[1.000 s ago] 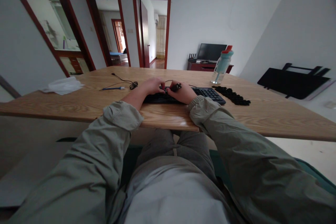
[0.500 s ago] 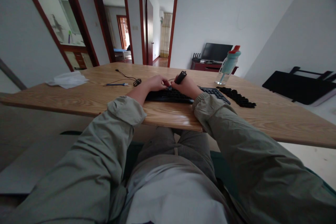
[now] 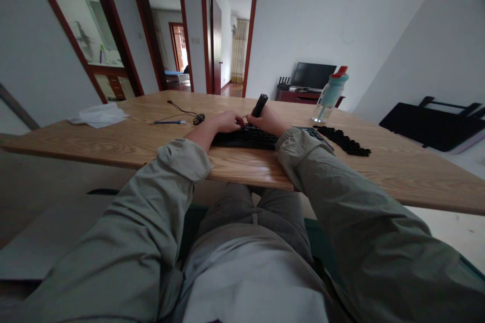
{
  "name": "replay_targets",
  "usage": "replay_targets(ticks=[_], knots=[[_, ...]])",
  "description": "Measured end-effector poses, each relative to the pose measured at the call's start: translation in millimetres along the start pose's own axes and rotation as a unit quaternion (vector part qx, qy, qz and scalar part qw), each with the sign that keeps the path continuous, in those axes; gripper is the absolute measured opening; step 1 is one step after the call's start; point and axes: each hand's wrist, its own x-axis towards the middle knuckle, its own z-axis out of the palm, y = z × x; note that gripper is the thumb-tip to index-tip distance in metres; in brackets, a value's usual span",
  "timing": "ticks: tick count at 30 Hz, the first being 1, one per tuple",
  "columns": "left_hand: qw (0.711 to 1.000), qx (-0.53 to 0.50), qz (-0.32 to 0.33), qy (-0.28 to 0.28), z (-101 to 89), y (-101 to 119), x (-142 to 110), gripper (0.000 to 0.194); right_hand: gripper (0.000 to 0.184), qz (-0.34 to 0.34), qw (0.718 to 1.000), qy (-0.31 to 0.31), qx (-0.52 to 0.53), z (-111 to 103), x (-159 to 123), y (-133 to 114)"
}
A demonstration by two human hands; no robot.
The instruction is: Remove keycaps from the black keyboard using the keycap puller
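A black keyboard (image 3: 248, 137) lies on the wooden table (image 3: 113, 141) in front of me. My right hand (image 3: 267, 120) is closed around a short black tool (image 3: 259, 105) that stands nearly upright over the keys. My left hand (image 3: 225, 122) rests on the keyboard's left part, fingers curled and pinched close to the tool's lower end; what they hold is hidden. Right of the keyboard lies a row of loose black keycaps (image 3: 343, 140).
A clear bottle with a teal and red lid (image 3: 330, 93) stands behind the keycaps. A blue pen (image 3: 168, 122), a coiled black cable (image 3: 193, 117) and a crumpled white cloth (image 3: 98, 113) lie at the left. A black folded frame (image 3: 435, 123) sits at right.
My right hand has lifted the black tool from lying low over the keys to nearly upright. The left hand stays on the keyboard. The view has shifted slightly.
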Motion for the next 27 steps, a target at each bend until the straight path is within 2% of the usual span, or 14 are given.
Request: replay_targets(ticks=[6,9,16,20,27], knots=[[1.000,0.005,0.002,-0.001,2.1,-3,4,0.034,0.027,0.003,0.998,0.003,-0.056,3,-2,-5],[1.000,-0.010,0.006,0.005,3.2,-6,5,0.034,0.028,0.030,0.998,0.005,-0.063,4,-1,-6],[0.999,-0.032,-0.001,0.007,4.2,-10,7,0.038,0.031,0.083,0.994,-0.064,0.030,12,5,-2],[0.999,-0.029,-0.027,0.012,3.8,-10,6,0.037,0.028,0.098,0.990,-0.069,0.075,15,6,-1],[0.998,-0.053,-0.033,0.010,3.2,-9,5,0.034,0.023,0.095,0.987,-0.083,0.102,21,14,6]])
